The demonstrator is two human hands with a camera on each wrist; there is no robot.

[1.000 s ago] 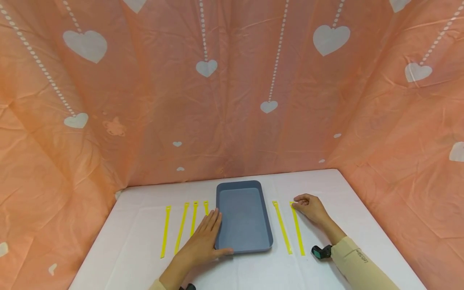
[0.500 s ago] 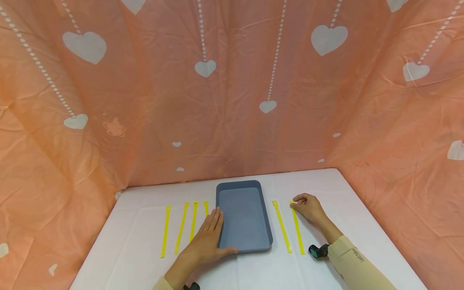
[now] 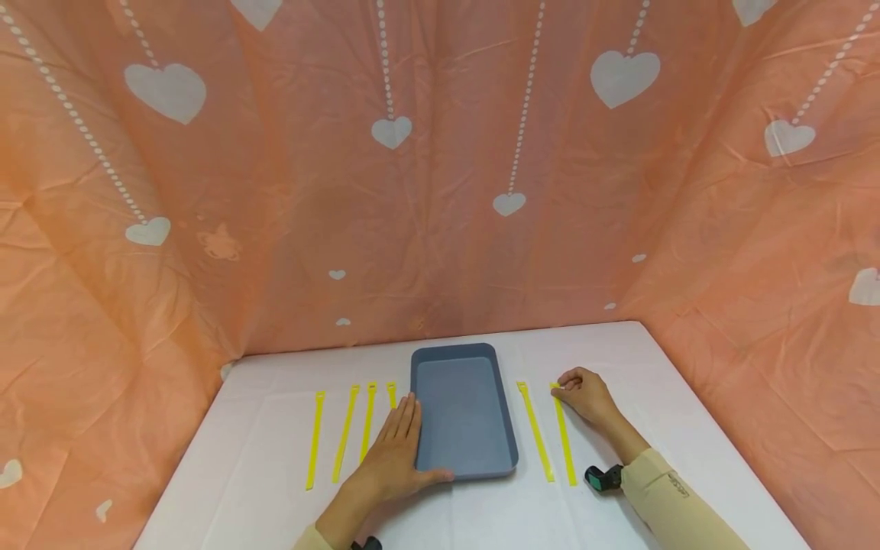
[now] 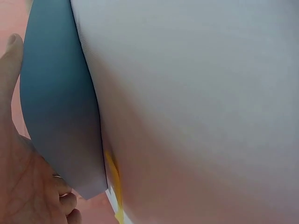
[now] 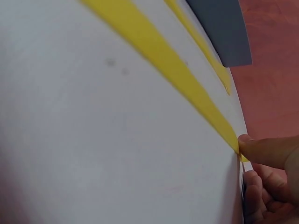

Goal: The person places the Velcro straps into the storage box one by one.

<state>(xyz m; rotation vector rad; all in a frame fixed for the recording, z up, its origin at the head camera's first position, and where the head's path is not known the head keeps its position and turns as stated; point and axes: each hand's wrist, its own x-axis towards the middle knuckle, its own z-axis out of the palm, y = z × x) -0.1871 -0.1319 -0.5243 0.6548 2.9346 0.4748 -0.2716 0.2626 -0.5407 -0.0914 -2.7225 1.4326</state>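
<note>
A shallow blue-grey rectangular tray (image 3: 464,416) lies lengthwise on the white table. My left hand (image 3: 393,460) rests along its left side, fingers straight and thumb spread at the near left corner; the left wrist view shows the palm beside the tray wall (image 4: 60,93). To the tray's right, my right hand (image 3: 588,396) pinches the slotted far end of the outer yellow cable tie (image 3: 565,447), a flat strap. In the right wrist view the thumb (image 5: 266,151) covers that end, while the strap lies along the table. The fingertips under the thumb are partly hidden.
Another yellow cable tie (image 3: 535,431) lies between the tray and the held one. Several more lie left of the tray, such as the leftmost strap (image 3: 315,443); my left hand partly covers some. A peach curtain (image 3: 440,252) with white hearts encloses the table (image 3: 261,428).
My left thumb has shifted slightly right along the tray's near edge. My right fingers have drawn a little closer around the cable tie's end. The ties and the tray lie as before.
</note>
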